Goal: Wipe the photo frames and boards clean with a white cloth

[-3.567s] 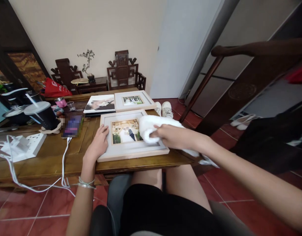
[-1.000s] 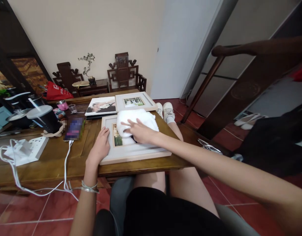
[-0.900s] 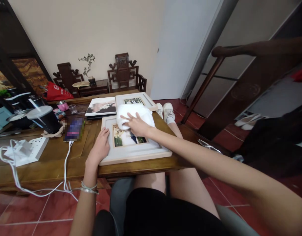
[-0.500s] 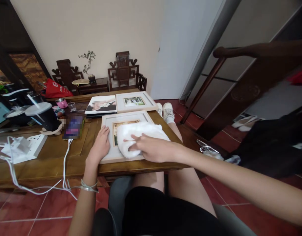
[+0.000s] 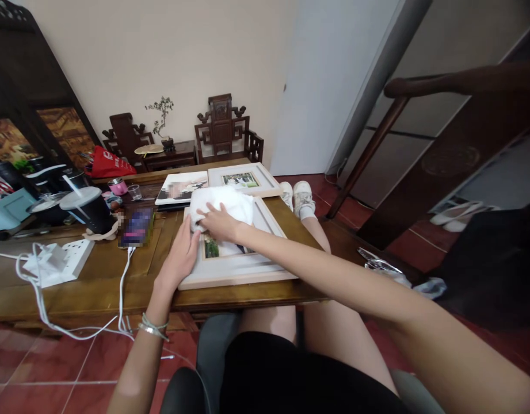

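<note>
A pale wooden picture frame (image 5: 239,277) lies flat at the table's near edge, with a small photo (image 5: 212,248) inside its light mat. My left hand (image 5: 181,256) rests along the frame's left side, fingers stretched out and thumb over the border. On the frame's far left part sits a bunched white cloth (image 5: 232,201). My right hand (image 5: 217,222) presses down on this cloth, its fingers partly spread over it. The cloth and my right forearm hide much of the photo.
Behind lie a second framed picture (image 5: 256,178) and a white-edged photo panel (image 5: 182,187). To the left are a phone (image 5: 136,227) on a white cable, a lidded cup with a straw (image 5: 90,210) and a power strip (image 5: 70,261). A wooden chair (image 5: 420,132) stands at right.
My right hand has slid the white cloth away from me and to the left across the frame, uncovering the lower part of the photo. My left hand stays at the left side.
</note>
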`<state>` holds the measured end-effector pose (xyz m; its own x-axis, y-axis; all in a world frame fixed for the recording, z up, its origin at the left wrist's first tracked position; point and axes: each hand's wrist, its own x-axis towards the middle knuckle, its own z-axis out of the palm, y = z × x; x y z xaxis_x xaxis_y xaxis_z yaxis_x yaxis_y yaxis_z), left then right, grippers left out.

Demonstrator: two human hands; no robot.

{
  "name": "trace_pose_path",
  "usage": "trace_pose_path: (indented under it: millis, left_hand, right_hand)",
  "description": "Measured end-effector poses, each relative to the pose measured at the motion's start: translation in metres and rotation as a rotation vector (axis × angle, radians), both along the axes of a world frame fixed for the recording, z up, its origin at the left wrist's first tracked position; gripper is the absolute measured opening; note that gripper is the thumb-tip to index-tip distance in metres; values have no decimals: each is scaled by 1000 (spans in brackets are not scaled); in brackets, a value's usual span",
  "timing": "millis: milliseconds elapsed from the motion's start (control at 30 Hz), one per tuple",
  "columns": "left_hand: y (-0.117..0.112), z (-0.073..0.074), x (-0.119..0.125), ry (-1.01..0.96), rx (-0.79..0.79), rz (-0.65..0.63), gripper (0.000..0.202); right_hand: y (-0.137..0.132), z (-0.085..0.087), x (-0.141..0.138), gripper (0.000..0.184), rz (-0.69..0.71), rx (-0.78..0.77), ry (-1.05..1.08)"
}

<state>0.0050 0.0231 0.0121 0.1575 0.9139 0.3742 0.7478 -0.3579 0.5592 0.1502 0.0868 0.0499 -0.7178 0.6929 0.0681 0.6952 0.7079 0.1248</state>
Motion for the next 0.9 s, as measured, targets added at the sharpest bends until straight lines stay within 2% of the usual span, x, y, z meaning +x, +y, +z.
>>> trace_pose_path:
  millis: [167,367,467,633,733,833,900]
  left_hand:
    - [-4,4,3,-50,19,-43,58]
    - [4,7,0,-95,-56,2,58]
    - [11,4,-2,-26,-30,25,52]
    - [11,-3,-2,23,7,28,49]
    - [11,-4,0,-34,-50,60,50]
    - [14,-3,0,-137,-112,95,51]
    - [15,-2,0,-171,-98,88,49]
  right_hand:
    - [-36,4,1,42,73,-32,-39]
    - [-83,24,20,38,245,-170,-109]
    - [-94,32,31,36,281,-277,-51]
    - [-101,43,48,37,247,-369,-75]
    - [-108,46,42,33,199,-376,-65]
    - [-118,45,24,29,214,-316,-15]
    - [-124,43,12,27,213,-282,-2]
